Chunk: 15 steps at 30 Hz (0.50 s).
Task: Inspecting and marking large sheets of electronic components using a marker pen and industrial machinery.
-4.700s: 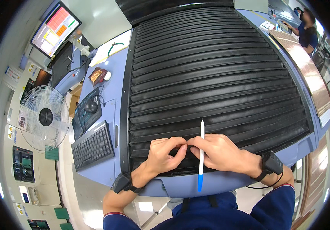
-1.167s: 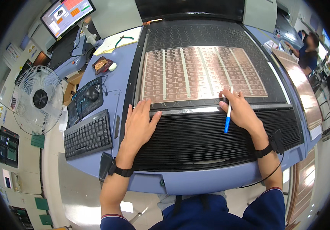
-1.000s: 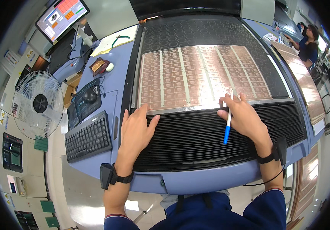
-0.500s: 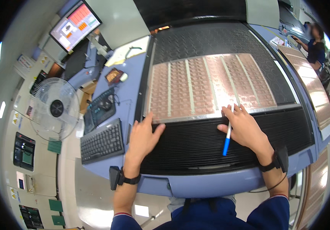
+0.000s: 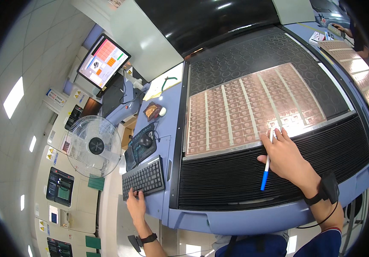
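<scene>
A copper-coloured circuit panel [image 5: 236, 100] with pale strips lies flat on the black machine bed. My right hand [image 5: 286, 157] rests at the panel's near edge. Between its fingers is a white pen [image 5: 267, 167], its blue end pointing back toward me. At the left, a black keyboard [image 5: 146, 177] sits on the blue ledge of the machine. My left hand [image 5: 136, 206] is at the keyboard's near edge, fingers apart, fingertips on or just over the keys. It holds nothing.
Beyond the keyboard lie a mouse [image 5: 145, 140], a small dark packet [image 5: 152, 111] and green-handled pliers [image 5: 167, 81] on paper. A lit monitor [image 5: 104, 61] and a fan [image 5: 94, 145] stand left. More copper panels [image 5: 355, 64] lie far right, near another person's hand [image 5: 342, 28].
My left hand has left the panel's near left corner and moved left to the keyboard. My right hand stays at the panel edge with the pen. The view has swung left.
</scene>
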Available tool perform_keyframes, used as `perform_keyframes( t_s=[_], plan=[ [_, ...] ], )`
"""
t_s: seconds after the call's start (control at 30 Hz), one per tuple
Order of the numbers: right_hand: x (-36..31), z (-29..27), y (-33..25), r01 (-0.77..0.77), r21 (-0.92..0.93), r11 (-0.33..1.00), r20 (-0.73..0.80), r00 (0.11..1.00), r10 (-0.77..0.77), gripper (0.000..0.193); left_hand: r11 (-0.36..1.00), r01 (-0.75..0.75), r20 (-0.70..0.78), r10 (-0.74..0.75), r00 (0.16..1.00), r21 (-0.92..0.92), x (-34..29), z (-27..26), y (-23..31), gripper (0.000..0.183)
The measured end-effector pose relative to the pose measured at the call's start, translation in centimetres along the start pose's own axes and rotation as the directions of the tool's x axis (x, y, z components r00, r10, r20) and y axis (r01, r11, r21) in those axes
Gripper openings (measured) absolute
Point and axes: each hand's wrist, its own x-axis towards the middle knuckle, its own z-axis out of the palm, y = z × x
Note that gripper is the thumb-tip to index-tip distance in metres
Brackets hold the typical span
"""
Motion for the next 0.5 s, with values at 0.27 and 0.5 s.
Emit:
perform_keyframes(
  t_s=[0.27,0.5],
  plan=[
    [0.1,-1.2,-0.6,-0.005,0.142,0.99,-0.051,0.999,0.012,0.054,0.829,-0.266,-0.001,0.305,0.952,-0.491,-0.9,-1.5,13.8,0.045],
    [-0.4,-1.3,-4.7,0.278,0.422,0.863,-0.129,0.96,-0.247,0.041,0.294,-0.695,-0.143,0.856,0.497,-0.657,-5.9,5.4,26.1,0.029]
  ],
)
